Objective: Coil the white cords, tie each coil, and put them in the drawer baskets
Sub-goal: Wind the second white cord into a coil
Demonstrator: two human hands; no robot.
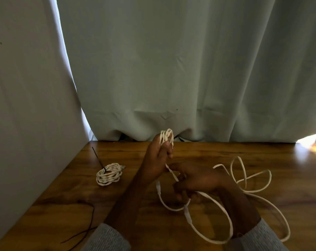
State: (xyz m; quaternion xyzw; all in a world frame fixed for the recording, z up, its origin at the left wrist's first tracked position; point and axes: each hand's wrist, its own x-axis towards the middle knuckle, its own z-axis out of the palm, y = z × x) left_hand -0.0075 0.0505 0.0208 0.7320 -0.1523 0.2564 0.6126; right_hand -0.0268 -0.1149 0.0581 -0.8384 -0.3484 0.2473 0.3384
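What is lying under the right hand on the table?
Under the right hand loose loops of white cord lie on the wooden table. The hand covers how its grip holds the cord.

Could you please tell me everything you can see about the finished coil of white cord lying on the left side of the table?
The finished coil is a white cord with a twisted look, wound into several loose oval loops lying flat on the wooden table. A thin dark tie cinches its far side, the free end sticking up and away. One pale cord end shows at its right edge. Neither hand touches it; it lies left of the left hand.
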